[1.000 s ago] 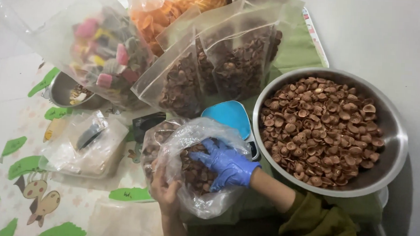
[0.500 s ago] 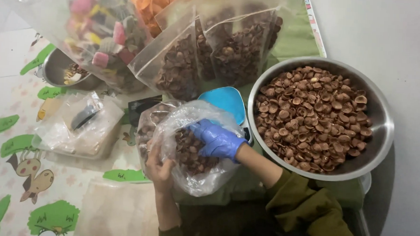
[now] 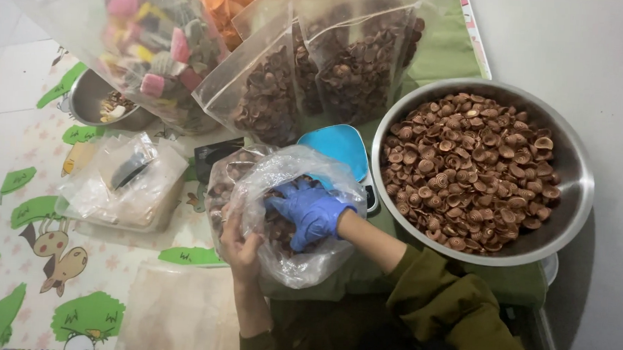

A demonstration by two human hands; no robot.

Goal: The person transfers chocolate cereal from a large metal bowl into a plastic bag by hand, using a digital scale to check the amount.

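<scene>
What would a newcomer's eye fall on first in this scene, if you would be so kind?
Most striking is the large round steel bowl at the right, heaped with brown spiral-shaped snack pieces. At the centre, the right hand in a blue glove reaches inside a crinkled clear plastic bag, which the bare left hand grips at its lower left edge. Behind stand filled clear pouches of the same brown pieces.

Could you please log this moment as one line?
left hand: holds clear plastic bag | right hand: blue-gloved, inside bag on brown spiral snacks | steel bowl: full
</scene>
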